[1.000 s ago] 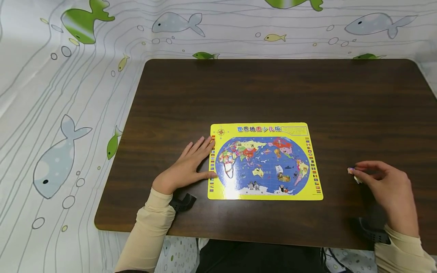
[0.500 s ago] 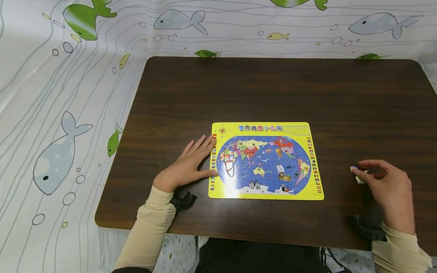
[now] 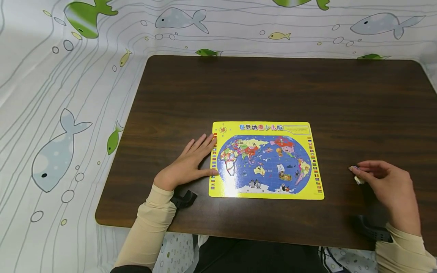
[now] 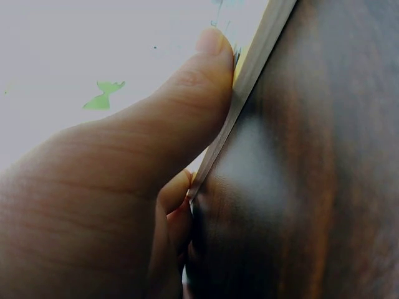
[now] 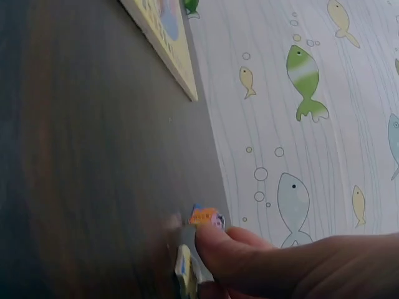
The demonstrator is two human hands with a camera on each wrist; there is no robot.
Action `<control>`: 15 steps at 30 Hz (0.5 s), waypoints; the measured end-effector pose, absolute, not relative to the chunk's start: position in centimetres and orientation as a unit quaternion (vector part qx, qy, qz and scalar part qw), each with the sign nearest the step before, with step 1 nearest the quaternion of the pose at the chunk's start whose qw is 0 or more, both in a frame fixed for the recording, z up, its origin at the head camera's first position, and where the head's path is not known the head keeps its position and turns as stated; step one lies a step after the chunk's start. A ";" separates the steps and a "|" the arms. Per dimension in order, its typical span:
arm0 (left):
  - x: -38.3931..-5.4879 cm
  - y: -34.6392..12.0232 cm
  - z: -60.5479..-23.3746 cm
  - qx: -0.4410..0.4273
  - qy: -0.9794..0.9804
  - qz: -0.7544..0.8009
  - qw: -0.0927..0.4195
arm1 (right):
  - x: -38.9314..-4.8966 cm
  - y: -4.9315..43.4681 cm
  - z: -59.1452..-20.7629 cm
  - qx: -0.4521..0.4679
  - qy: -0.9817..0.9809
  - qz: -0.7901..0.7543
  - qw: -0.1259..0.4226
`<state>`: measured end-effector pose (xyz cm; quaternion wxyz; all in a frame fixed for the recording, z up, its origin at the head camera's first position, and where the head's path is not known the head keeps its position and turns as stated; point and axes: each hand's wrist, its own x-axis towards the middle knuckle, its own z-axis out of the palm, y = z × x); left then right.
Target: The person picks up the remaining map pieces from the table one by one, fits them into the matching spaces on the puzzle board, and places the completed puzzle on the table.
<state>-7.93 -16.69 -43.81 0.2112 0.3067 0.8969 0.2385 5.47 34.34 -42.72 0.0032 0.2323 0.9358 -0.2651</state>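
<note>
A yellow-bordered world map puzzle board [image 3: 266, 159] lies flat on the dark table. My left hand [image 3: 186, 167] rests at its left edge, fingers spread and straight, the thumb lying over the border; in the left wrist view that thumb [image 4: 187, 81] is on top of the board's edge. A pale, dark-outlined shape [image 3: 230, 167] shows at the map's left. To the right of the board, my right hand [image 3: 389, 185] pinches a small puzzle piece [image 5: 206, 216], orange with a printed label, between thumb and finger. A second pale-edged piece [image 5: 185, 271] is just below the fingers.
The brown wooden table [image 3: 259, 91] extends beyond the board on all sides. White fish-print sheeting [image 3: 68, 151] covers the wall and floor around it. Each wrist wears a black strap, the left strap [image 3: 184, 199] close to the table.
The head view has shifted slightly. My right hand has moved only a little, and the pinched piece has turned slightly in its fingers. My left hand stays on the board.
</note>
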 end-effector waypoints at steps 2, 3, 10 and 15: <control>-7.9 -16.7 -43.9 0.306 0.897 0.238 0.213 | 5.6 34.5 -42.7 0.219 0.936 -0.275 0.005; -7.9 -16.7 -43.9 0.306 0.897 0.238 0.213 | 5.6 34.6 -42.7 0.213 0.937 -0.277 0.006; -7.9 -16.6 -43.8 0.307 0.895 0.240 0.216 | 5.4 34.6 -42.2 0.181 0.937 -0.297 0.013; -7.9 -16.6 -43.5 0.304 0.895 0.244 0.215 | 4.8 34.0 -41.4 0.154 0.942 -0.299 0.019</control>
